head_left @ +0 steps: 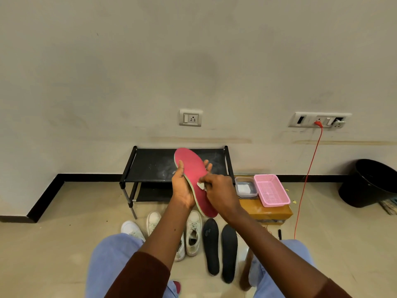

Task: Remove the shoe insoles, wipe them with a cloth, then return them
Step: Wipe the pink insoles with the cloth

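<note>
The left hand (pixel 182 189) grips a red insole (pixel 193 168) by its edge and holds it tilted in the air in front of the black shoe rack (pixel 150 164). The right hand (pixel 220 193) pinches a small white cloth (pixel 201 185) against the insole's red face. On the floor below lie two black insoles (pixel 211 246) side by side, just right of the white sneakers (pixel 193 233) — a pink basket (pixel 271 190) and a clear container (pixel 246 187) sit on a cardboard box (pixel 266 211) to the right.

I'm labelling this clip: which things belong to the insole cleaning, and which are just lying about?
In the job: red insole, gripped by the left hand; white cloth, pinched by the right hand; black insoles; white shoes.
Lying about: shoe rack; pink basket; cardboard box; black bin.
</note>
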